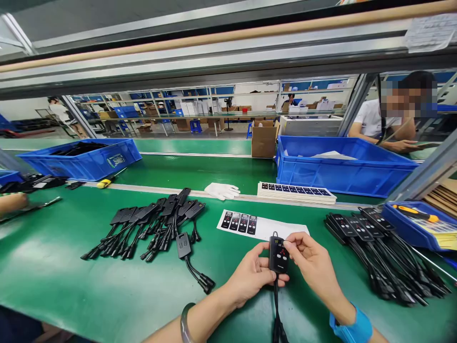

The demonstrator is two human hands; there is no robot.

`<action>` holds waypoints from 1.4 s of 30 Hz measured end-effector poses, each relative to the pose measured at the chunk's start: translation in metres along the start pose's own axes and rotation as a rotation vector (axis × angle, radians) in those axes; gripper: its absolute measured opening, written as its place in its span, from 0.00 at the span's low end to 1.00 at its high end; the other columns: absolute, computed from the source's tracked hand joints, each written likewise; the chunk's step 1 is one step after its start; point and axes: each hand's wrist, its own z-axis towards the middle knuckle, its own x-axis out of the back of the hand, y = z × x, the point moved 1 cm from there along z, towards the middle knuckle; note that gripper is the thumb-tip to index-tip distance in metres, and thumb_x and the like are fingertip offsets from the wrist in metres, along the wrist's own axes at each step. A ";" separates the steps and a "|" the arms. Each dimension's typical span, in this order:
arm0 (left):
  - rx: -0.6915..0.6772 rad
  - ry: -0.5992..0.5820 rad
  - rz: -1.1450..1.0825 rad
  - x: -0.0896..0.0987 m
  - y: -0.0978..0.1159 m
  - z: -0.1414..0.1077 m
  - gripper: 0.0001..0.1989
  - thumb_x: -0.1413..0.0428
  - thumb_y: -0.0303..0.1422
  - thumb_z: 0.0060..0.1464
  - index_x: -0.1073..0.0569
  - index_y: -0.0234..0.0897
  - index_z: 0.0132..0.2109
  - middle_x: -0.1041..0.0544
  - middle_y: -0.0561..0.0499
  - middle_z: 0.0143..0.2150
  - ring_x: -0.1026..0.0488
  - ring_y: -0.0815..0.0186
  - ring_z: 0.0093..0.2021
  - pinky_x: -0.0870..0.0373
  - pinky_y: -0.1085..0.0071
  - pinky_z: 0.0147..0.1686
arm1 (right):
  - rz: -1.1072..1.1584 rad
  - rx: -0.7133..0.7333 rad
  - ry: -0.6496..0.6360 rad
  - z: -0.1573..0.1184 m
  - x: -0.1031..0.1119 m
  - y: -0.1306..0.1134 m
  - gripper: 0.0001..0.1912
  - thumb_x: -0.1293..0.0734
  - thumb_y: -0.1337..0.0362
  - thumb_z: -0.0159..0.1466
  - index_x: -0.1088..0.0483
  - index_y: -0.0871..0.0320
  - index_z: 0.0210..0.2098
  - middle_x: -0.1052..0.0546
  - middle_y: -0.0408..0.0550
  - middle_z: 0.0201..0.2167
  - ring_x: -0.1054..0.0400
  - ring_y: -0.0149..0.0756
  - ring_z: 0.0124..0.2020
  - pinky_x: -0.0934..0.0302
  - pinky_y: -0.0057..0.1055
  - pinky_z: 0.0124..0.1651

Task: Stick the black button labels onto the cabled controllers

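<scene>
My left hand (pixel 250 274) is closed around a small black controller (pixel 279 257) with two white buttons, red marks and a small display on its face. Black cables hang from its lower end toward me. At the controller's upper right corner, my right hand (pixel 310 262) pinches with thumb and forefinger. Just beyond lies a label sheet (pixel 264 227), with several black labels at its left and bare backing at its right. To the left is a pile of black controllers (pixel 153 214) with cables, one lying nearer. On the right, labelled controllers (pixel 360 228) are stacked.
A white glove (pixel 223 191) and a stack of label sheets (pixel 296 193) lie farther back. Blue bins (pixel 342 171) stand behind, and a blue tray (pixel 414 224) holds a yellow-handled tool. Another person's hand (pixel 12 202) is at far left; a person sits at back right.
</scene>
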 end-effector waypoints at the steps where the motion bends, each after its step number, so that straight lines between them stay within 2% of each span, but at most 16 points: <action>1: 0.008 -0.004 -0.001 0.000 -0.001 0.000 0.30 0.37 0.26 0.39 0.38 0.33 0.51 0.24 0.44 0.35 0.24 0.56 0.38 0.28 0.64 0.39 | -0.005 0.001 -0.004 0.000 0.000 0.000 0.12 0.33 0.54 0.59 0.33 0.57 0.30 0.31 0.43 0.24 0.36 0.32 0.25 0.39 0.25 0.25; 7: 0.017 -0.045 -0.009 0.001 -0.003 0.001 0.30 0.38 0.26 0.40 0.38 0.33 0.51 0.23 0.43 0.36 0.24 0.57 0.38 0.28 0.65 0.40 | -0.022 -0.008 -0.021 -0.002 -0.002 -0.001 0.12 0.33 0.54 0.59 0.32 0.57 0.31 0.29 0.44 0.25 0.35 0.32 0.25 0.37 0.26 0.26; 16: 0.005 -0.066 0.041 0.000 -0.007 0.001 0.28 0.38 0.31 0.45 0.40 0.34 0.52 0.23 0.44 0.34 0.23 0.60 0.36 0.28 0.68 0.37 | -0.025 -0.022 0.003 -0.003 -0.003 -0.004 0.13 0.33 0.54 0.57 0.31 0.58 0.29 0.29 0.44 0.23 0.35 0.31 0.23 0.38 0.25 0.25; 30: -0.041 -0.070 0.069 -0.001 -0.011 0.002 0.25 0.38 0.31 0.45 0.40 0.35 0.48 0.24 0.46 0.33 0.24 0.62 0.36 0.28 0.69 0.37 | -0.061 -0.103 0.027 -0.003 -0.004 0.002 0.14 0.33 0.53 0.56 0.32 0.57 0.28 0.31 0.44 0.22 0.37 0.32 0.23 0.40 0.27 0.24; 33: -0.043 -0.075 0.061 -0.001 -0.012 0.003 0.24 0.39 0.31 0.45 0.41 0.35 0.47 0.24 0.46 0.33 0.24 0.62 0.35 0.28 0.68 0.37 | -0.065 -0.100 0.037 -0.002 -0.002 0.006 0.14 0.32 0.54 0.56 0.33 0.57 0.36 0.32 0.41 0.22 0.37 0.31 0.22 0.41 0.26 0.24; 36: -0.033 -0.073 0.030 0.000 -0.011 0.003 0.24 0.38 0.30 0.43 0.42 0.36 0.45 0.24 0.46 0.33 0.23 0.60 0.35 0.28 0.67 0.37 | -0.118 -0.085 0.055 0.001 0.001 0.012 0.20 0.31 0.56 0.56 0.36 0.56 0.45 0.36 0.36 0.20 0.39 0.30 0.21 0.41 0.25 0.23; 39: -0.016 -0.048 0.014 0.001 -0.008 0.003 0.23 0.39 0.31 0.43 0.41 0.36 0.44 0.23 0.45 0.34 0.23 0.58 0.35 0.27 0.65 0.36 | -0.138 -0.099 -0.011 0.003 0.000 0.019 0.18 0.32 0.55 0.57 0.35 0.56 0.43 0.38 0.37 0.23 0.38 0.30 0.24 0.40 0.24 0.24; 42: -0.010 -0.004 -0.009 0.003 -0.003 0.003 0.18 0.44 0.35 0.47 0.40 0.35 0.44 0.23 0.44 0.34 0.23 0.58 0.32 0.27 0.66 0.33 | -0.055 -0.137 -0.176 -0.001 -0.008 0.022 0.19 0.33 0.57 0.57 0.35 0.55 0.47 0.33 0.41 0.28 0.34 0.34 0.29 0.35 0.28 0.30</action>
